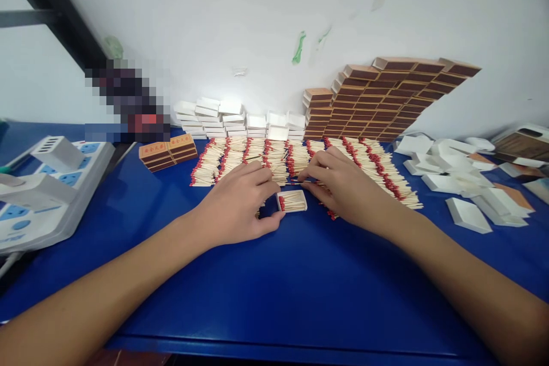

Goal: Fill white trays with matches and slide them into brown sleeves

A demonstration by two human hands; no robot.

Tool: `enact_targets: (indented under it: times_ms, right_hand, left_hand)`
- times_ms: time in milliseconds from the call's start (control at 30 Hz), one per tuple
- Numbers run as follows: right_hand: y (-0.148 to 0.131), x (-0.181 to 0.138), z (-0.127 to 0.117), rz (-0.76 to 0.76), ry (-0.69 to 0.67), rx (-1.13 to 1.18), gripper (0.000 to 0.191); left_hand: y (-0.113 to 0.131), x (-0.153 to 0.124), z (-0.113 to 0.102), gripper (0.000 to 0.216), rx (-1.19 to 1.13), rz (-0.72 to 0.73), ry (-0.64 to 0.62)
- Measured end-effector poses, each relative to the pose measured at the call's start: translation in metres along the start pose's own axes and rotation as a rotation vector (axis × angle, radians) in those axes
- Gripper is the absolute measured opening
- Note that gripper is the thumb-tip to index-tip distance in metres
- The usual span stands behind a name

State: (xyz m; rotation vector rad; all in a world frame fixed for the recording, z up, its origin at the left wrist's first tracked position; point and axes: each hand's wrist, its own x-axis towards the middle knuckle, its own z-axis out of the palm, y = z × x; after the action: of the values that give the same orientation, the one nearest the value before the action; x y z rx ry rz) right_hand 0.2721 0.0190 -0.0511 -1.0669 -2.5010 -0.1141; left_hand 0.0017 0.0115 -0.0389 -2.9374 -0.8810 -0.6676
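A: Where is the white tray (pixel 295 210)?

B: Flat on the blue table (pixel 274 291), between the left hand (pixel 242 200) and the right hand (pixel 347 183), with matches (pixel 292 202) inside, their red heads to the left

A: How is it held?

B: The left thumb and forefinger are spread around its left end, at the near and far corners, seemingly to steady so light a thing

A: And the right fingers?

B: Thumb and forefinger nearly meet, just beyond the tray's far right corner; whether they pinch a match, I cannot tell

A: Why the match rows (pixel 206 166) behind?

B: Probably for easy reach by both hands

A: Farther out?

B: White trays (pixel 234 118) and brown matchboxes (pixel 373 104) are stacked against the wall (pixel 240 23), perhaps to save room; loose trays (pixel 467 215) lie scattered at the right, a power strip (pixel 81 200) at the left
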Motion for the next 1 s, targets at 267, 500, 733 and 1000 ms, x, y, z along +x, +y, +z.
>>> enact_targets:
  times_ms: [267,500,733,1000]
  right_hand:
    - [0.003,0.002,0.003,-0.01,-0.002,0.009,0.018]
    - [-0.001,0.007,0.002,-0.01,-0.039,-0.087,0.021]
    - [-0.027,0.007,-0.015,-0.03,-0.021,-0.024,0.021]
    - [-0.036,0.005,-0.014,-0.056,-0.033,0.015,0.02]
  left_hand:
    - [0.0,0.0,0.0,0.024,0.003,0.0,-0.002]
    - [0.0,0.0,0.0,0.022,-0.005,0.001,-0.007]
    - [0.0,0.001,0.0,0.022,0.005,-0.01,-0.021]
    - [0.001,0.001,0.0,0.023,-0.002,-0.006,-0.023]
